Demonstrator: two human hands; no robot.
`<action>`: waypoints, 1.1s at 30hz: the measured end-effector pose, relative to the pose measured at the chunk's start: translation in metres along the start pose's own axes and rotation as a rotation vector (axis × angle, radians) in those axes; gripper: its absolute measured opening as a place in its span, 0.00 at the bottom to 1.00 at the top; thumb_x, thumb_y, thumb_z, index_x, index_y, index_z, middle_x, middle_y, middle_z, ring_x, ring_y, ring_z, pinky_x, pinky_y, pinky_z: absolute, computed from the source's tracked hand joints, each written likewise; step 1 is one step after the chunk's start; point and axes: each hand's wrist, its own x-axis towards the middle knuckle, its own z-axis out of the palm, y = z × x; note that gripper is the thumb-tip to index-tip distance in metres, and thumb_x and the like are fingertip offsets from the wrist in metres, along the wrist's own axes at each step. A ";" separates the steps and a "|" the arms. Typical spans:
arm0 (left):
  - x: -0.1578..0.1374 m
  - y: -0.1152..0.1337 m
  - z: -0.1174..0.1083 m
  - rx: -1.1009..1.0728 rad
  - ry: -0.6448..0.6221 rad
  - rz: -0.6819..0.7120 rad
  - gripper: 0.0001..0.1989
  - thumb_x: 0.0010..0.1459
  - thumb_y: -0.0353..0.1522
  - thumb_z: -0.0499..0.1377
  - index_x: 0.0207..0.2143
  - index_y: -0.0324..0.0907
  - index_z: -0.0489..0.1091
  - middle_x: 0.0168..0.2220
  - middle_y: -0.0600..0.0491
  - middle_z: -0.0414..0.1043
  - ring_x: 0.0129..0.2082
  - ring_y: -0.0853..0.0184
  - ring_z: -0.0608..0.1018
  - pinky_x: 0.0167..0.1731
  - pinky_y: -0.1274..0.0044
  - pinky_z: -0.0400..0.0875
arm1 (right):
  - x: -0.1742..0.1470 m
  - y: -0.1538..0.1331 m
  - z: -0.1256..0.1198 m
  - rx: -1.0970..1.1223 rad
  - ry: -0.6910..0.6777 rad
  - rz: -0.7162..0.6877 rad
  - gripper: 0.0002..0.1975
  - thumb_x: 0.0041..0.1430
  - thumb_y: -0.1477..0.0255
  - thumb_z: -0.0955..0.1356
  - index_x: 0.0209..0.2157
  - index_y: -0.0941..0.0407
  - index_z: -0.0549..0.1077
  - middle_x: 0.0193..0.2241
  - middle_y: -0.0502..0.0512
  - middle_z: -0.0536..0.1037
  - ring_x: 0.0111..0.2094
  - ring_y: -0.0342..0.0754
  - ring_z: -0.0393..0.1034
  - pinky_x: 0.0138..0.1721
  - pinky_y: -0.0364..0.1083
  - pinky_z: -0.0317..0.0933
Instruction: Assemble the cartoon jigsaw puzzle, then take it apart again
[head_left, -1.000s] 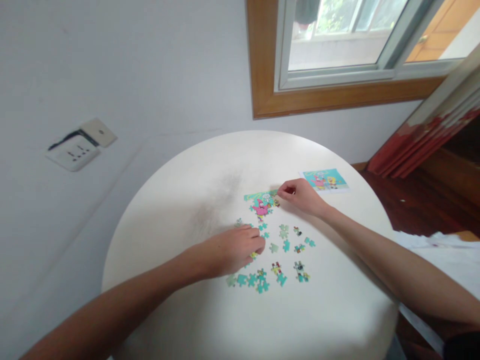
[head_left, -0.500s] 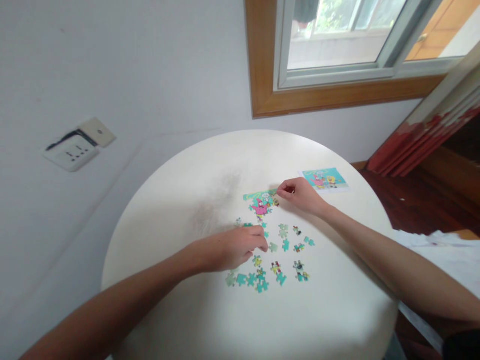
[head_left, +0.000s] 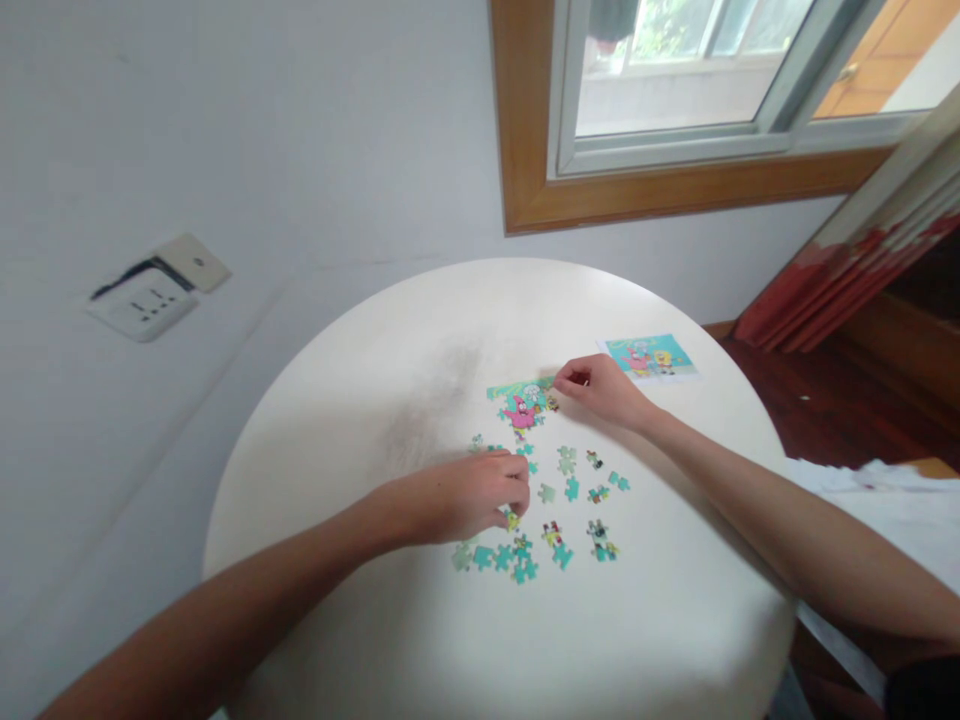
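Observation:
Just left of the loose pieces, my left hand point(head_left: 484, 495) is bent down with thumb and fingers closed on a yellow jigsaw piece point(head_left: 513, 521), which is partly covered by the fingertips. My right hand point(head_left: 600, 388) is pinched at the upper right corner of the partly joined jigsaw puzzle point(head_left: 521, 405), its fingertips on a piece at that edge. The joined part shows a pink starfish figure and a pale-faced figure on turquoise. Several loose jigsaw pieces point(head_left: 562, 555), turquoise, pale green and multicoloured, lie around and to the right of my left hand.
The round white table point(head_left: 360, 620) carries a printed reference picture point(head_left: 651, 357) behind my right hand. A wall with a socket point(head_left: 142, 303) rises at the left, a wood-framed window point(head_left: 525, 200) behind. At the right hang red and cream curtains point(head_left: 810, 290).
My left hand has shifted slightly left and down, its fingertips now over the yellow piece that lay uncovered before. My right hand stays at the puzzle's corner.

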 end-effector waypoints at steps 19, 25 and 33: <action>0.020 -0.033 -0.005 -0.375 0.771 -0.408 0.09 0.56 0.37 0.63 0.34 0.40 0.78 0.29 0.52 0.78 0.25 0.71 0.73 0.26 0.79 0.66 | -0.008 -0.020 0.006 0.271 -0.101 0.000 0.09 0.55 0.67 0.69 0.31 0.58 0.78 0.25 0.53 0.78 0.26 0.42 0.66 0.29 0.43 0.61; 0.024 -0.039 0.004 -0.656 0.899 -0.469 0.12 0.54 0.39 0.65 0.32 0.38 0.77 0.29 0.50 0.79 0.26 0.69 0.77 0.26 0.80 0.69 | -0.019 -0.033 0.032 0.545 -0.154 -0.003 0.14 0.50 0.62 0.74 0.33 0.58 0.76 0.30 0.56 0.80 0.31 0.45 0.73 0.35 0.47 0.67; 0.025 -0.036 0.004 -0.579 0.863 -0.457 0.13 0.59 0.39 0.60 0.36 0.39 0.78 0.33 0.51 0.80 0.32 0.66 0.78 0.31 0.77 0.70 | -0.016 -0.034 0.035 0.685 -0.090 0.069 0.17 0.48 0.59 0.75 0.29 0.59 0.75 0.27 0.56 0.80 0.28 0.45 0.74 0.33 0.47 0.68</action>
